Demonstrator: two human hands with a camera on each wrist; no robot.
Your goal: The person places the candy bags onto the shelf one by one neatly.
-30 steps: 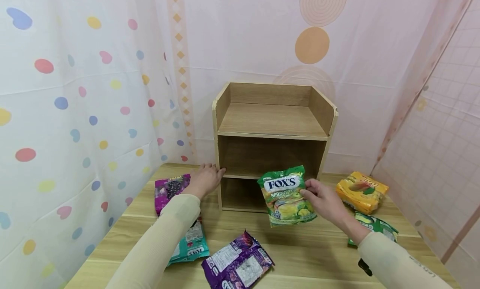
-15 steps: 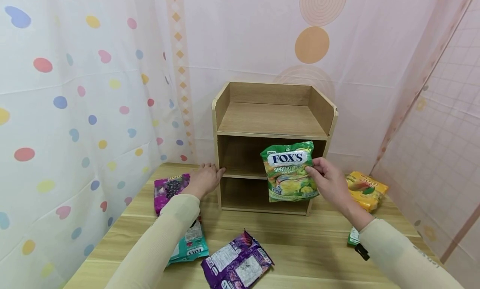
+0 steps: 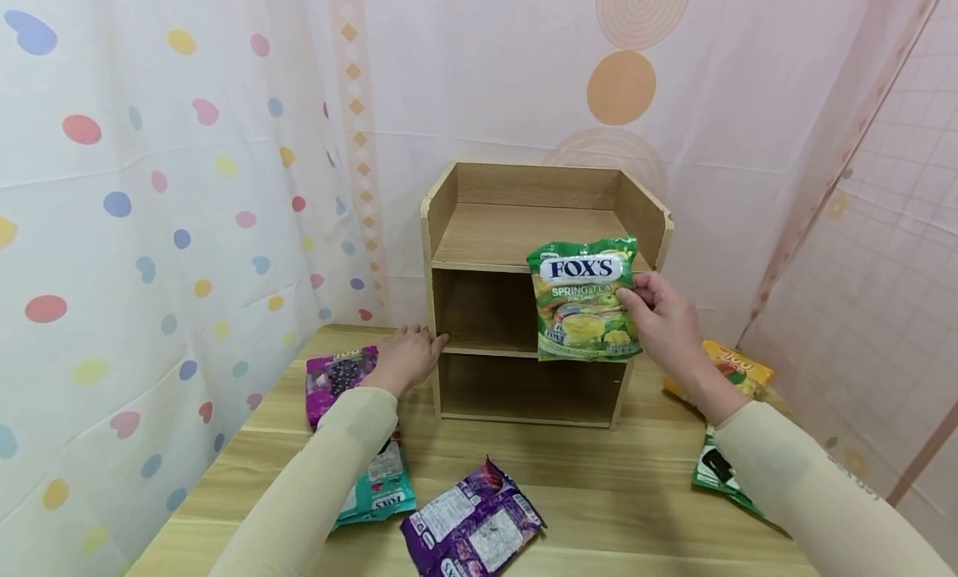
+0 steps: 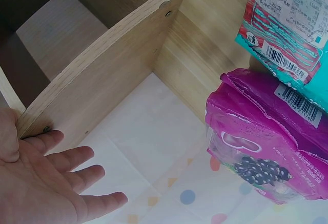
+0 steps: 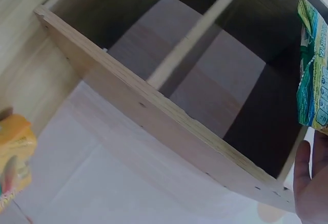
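Observation:
A green FOX'S Spring Tea candy bag [image 3: 585,307] hangs upright in front of the wooden shelf [image 3: 524,344], level with its middle compartment. My right hand [image 3: 666,327] pinches the bag's right edge between thumb and fingers; in the right wrist view the bag [image 5: 316,70] shows edge-on above the hand [image 5: 313,183]. At the shelf's left side, my left hand [image 3: 407,359] holds the front edge of the side panel. The left wrist view shows that hand [image 4: 46,183] with its thumb and index finger at the panel edge [image 4: 102,55], the other fingers stretched out beside it.
On the table [image 3: 599,494] at left lie a purple bag [image 3: 337,382] and a teal bag [image 3: 385,481]. A dark purple bag [image 3: 475,523] lies in front. A yellow bag [image 3: 737,369] and a green bag [image 3: 722,473] lie at right, partly hidden by my right arm. Curtains surround the table.
My right hand has raised the green candy bag from in front of the lower compartment to the height of the middle one, slightly rightward. My left hand has stayed at the panel.

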